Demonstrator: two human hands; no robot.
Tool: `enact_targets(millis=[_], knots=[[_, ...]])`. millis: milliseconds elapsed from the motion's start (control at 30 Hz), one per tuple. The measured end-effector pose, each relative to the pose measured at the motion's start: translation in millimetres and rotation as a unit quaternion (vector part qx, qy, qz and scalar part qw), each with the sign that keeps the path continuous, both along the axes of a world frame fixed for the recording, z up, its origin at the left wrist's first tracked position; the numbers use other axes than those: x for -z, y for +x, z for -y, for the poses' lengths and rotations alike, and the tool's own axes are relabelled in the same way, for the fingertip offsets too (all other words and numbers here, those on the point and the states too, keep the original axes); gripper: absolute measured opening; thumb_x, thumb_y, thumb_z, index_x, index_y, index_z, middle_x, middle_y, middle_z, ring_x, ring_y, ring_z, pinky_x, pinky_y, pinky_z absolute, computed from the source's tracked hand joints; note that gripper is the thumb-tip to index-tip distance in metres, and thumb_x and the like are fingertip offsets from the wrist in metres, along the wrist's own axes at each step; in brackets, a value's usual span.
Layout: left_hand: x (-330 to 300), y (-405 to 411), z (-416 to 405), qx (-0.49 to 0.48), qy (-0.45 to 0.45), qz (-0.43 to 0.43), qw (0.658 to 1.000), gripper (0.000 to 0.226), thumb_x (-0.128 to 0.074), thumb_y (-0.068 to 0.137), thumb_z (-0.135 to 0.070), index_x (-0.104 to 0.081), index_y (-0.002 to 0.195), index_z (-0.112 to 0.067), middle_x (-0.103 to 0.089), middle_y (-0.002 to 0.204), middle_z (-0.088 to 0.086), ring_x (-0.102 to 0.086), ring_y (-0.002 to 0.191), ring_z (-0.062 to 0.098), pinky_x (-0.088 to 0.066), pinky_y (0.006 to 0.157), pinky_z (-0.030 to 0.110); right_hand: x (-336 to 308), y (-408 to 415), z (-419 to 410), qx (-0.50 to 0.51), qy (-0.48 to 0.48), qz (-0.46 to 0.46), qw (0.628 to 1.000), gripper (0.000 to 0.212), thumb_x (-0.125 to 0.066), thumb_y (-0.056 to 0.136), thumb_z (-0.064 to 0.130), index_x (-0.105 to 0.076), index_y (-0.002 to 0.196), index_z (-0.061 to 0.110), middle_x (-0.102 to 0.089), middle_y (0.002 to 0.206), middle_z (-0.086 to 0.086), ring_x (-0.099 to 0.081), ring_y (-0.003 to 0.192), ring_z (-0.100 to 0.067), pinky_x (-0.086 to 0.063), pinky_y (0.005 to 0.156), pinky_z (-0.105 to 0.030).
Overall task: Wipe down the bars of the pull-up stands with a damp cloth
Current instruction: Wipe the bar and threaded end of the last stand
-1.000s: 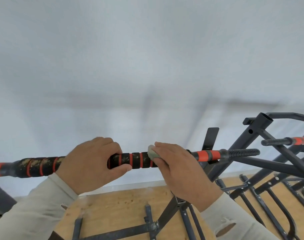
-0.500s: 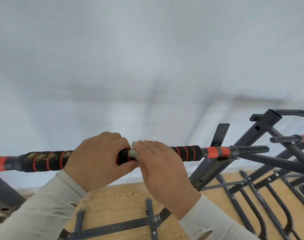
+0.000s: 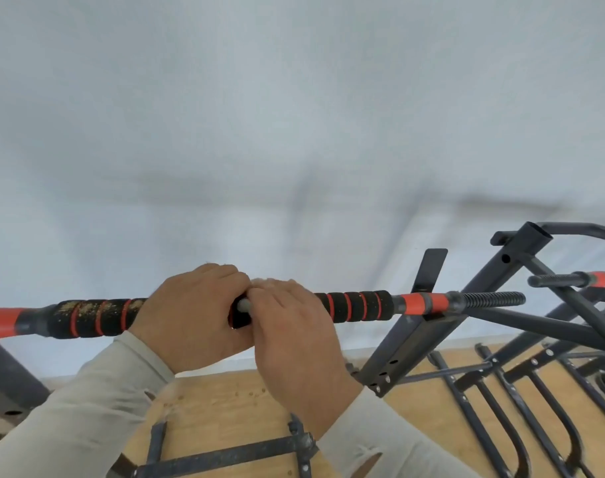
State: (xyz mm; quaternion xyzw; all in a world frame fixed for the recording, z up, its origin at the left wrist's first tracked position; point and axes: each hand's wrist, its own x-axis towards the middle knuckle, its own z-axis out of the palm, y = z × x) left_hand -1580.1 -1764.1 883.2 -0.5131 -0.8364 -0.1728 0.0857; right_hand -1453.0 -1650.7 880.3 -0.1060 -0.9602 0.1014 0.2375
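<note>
Gripping the bar (image 3: 356, 307): both hands, left (image 3: 194, 315), right (image 3: 294, 326), touching.

Head-worn view, close above hands (image 3: 246, 322)

No writing, label, brand, number or sign can be read anywhere in the head view: the bar's foam grip (image 3: 358, 307) carries only plain red rings, and the dark metal frames (image 3: 411, 343) are unmarked
</note>
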Motion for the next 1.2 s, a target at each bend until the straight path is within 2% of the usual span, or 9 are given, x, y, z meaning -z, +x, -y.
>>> enact_targets(millis=[67,167,333,467,600,733,933,1067,1200], knots=[[0,0,0,-0.009,-0.008,-0.003,1.000,0.032,-0.047,0.074,-0.066,-0.051,0.076,-0.034,-0.050,0.069,-0.016,-0.050,0.072,0.006,-0.037,0.056,0.020,2,4,-16,-0.047,0.027,-0.015,0.998,0.024,-0.056,0.094,0.013,-0.070,0.110,0.022,-0.073,0.111,0.007,-0.066,0.102,-0.018,-0.050,0.094,-0.035],[-1,0,1,-0.023,-0.021,0.019,0.999,0.035,-0.048,0.074,-0.073,-0.055,0.084,-0.040,-0.054,0.078,-0.020,-0.053,0.081,0.002,-0.044,0.065,0.022,-7,39,-65,-0.027,0.113,0.025,0.993,0.039,-0.074,0.080,0.010,-0.070,0.116,0.021,-0.074,0.102,0.007,-0.067,0.090,-0.019,-0.056,0.082,-0.037],[-5,2,-2,-0.041,-0.042,0.027,0.998,0.038,-0.047,0.072,-0.075,-0.056,0.084,-0.040,-0.056,0.080,-0.020,-0.054,0.081,-0.001,-0.048,0.068,0.023,-30,71,-101,0.109,0.129,0.140,0.976,0.030,-0.049,0.087,0.010,-0.059,0.107,0.030,-0.060,0.081,0.012,-0.056,0.077,-0.015,-0.053,0.077,-0.030],[-10,5,-5,-0.056,-0.060,0.030,0.996,0.035,-0.049,0.070,-0.073,-0.056,0.082,-0.041,-0.056,0.078,-0.022,-0.053,0.078,-0.003,-0.048,0.067,0.024,-15,33,-48,0.053,0.042,0.052,0.996,0.014,-0.062,0.087,0.015,-0.062,0.094,0.026,-0.062,0.079,0.009,-0.057,0.075,-0.015,-0.050,0.079,-0.031],[-10,8,-6,-0.068,-0.056,0.033,0.996,0.033,-0.052,0.069,-0.072,-0.057,0.082,-0.042,-0.057,0.077,-0.024,-0.054,0.079,-0.004,-0.045,0.064,0.023,5,13,-27,-0.020,0.002,-0.038,0.999,0.014,-0.057,0.085,0.009,-0.065,0.091,0.020,-0.066,0.083,0.005,-0.060,0.082,-0.021,-0.050,0.085,-0.037],[-10,9,-7,-0.075,-0.055,0.033,0.995,0.034,-0.053,0.068,-0.072,-0.058,0.083,-0.041,-0.057,0.078,-0.022,-0.054,0.078,-0.002,-0.047,0.066,0.026,-2,43,-64,-0.049,0.054,-0.038,0.997,0.030,-0.071,0.082,0.003,-0.071,0.109,0.016,-0.074,0.107,0.002,-0.067,0.089,-0.022,-0.054,0.087,-0.038],[-11,8,-3,-0.061,-0.047,0.032,0.996,0.037,-0.049,0.070,-0.073,-0.057,0.084,-0.040,-0.057,0.079,-0.019,-0.054,0.079,0.000,-0.051,0.069,0.028,-17,71,-99,0.109,0.100,0.044,0.988,0.021,-0.054,0.087,0.010,-0.056,0.092,0.030,-0.049,0.073,0.015,-0.048,0.071,-0.013,-0.042,0.067,-0.028],[-10,6,-2,-0.038,-0.049,0.024,0.998,0.037,-0.049,0.073,-0.073,-0.057,0.085,-0.038,-0.055,0.079,-0.018,-0.053,0.079,0.002,-0.049,0.068,0.025,-3,41,-53,0.106,0.028,-0.029,0.994,0.019,-0.062,0.086,0.010,-0.069,0.097,0.023,-0.069,0.085,0.007,-0.064,0.084,-0.018,-0.055,0.081,-0.032],[-8,2,-3,-0.021,-0.044,0.032,0.998,0.039,-0.047,0.076,-0.073,-0.056,0.083,-0.036,-0.053,0.078,-0.016,-0.052,0.079,0.006,-0.046,0.067,0.026,5,10,-11,0.031,0.008,-0.047,0.998,0.016,-0.057,0.091,0.011,-0.069,0.099,0.018,-0.072,0.093,0.004,-0.065,0.089,-0.019,-0.053,0.087,-0.037]])
